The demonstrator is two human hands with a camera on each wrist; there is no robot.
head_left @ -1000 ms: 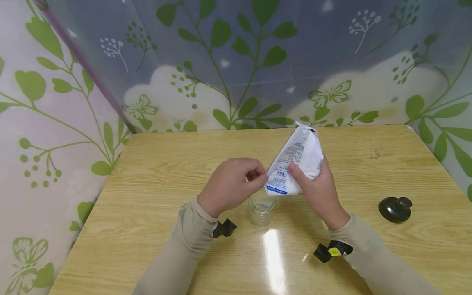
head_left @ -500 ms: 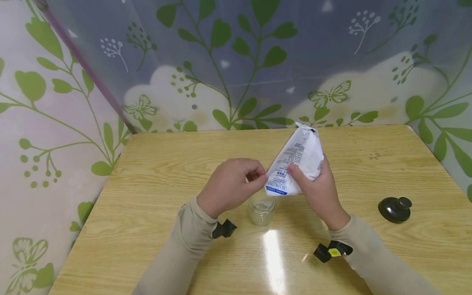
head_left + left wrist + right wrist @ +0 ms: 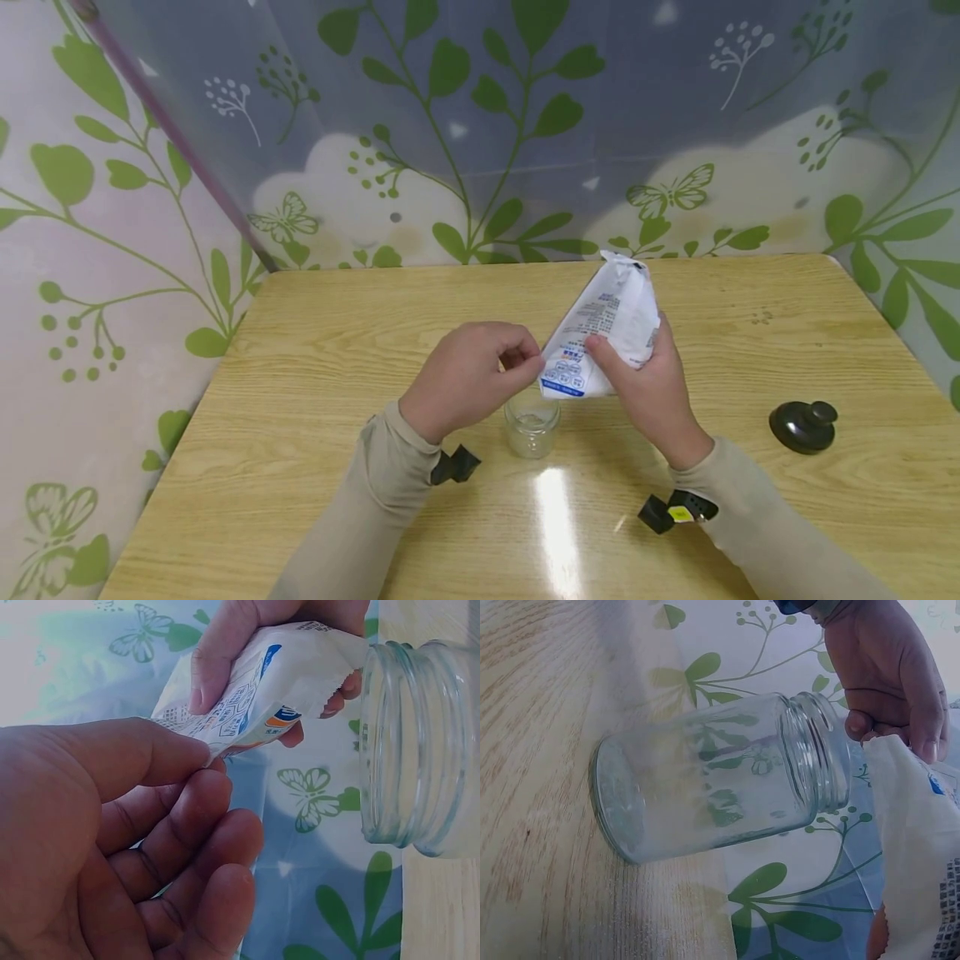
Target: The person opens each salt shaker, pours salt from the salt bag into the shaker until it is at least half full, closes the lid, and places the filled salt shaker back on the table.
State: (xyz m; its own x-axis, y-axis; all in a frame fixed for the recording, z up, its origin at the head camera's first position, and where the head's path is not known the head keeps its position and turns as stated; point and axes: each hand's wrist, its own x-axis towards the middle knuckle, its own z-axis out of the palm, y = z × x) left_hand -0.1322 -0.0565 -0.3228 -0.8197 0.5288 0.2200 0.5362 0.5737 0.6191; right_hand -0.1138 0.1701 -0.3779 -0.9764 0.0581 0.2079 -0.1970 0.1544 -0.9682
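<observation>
A white packet with blue and dark print (image 3: pixel 603 321) is tilted with its lower end over a clear glass jar (image 3: pixel 532 435). My right hand (image 3: pixel 660 396) grips the packet's body, thumb across the printed face. From the other side, my left hand (image 3: pixel 472 371) pinches the packet's lower corner between thumb and index finger. In the left wrist view, a serrated edge of the packet (image 3: pixel 319 656) comes close to the rim of the jar (image 3: pixel 420 750). The right wrist view shows the jar (image 3: pixel 705 784) upright on the table, its screw-thread neck uncovered.
A black round lid with a knob (image 3: pixel 802 427) lies on the wooden table (image 3: pixel 315 417) to the right. Patterned cloth walls (image 3: pixel 480 167) with green leaves stand behind and along the left. Each wrist bears a black strapped device.
</observation>
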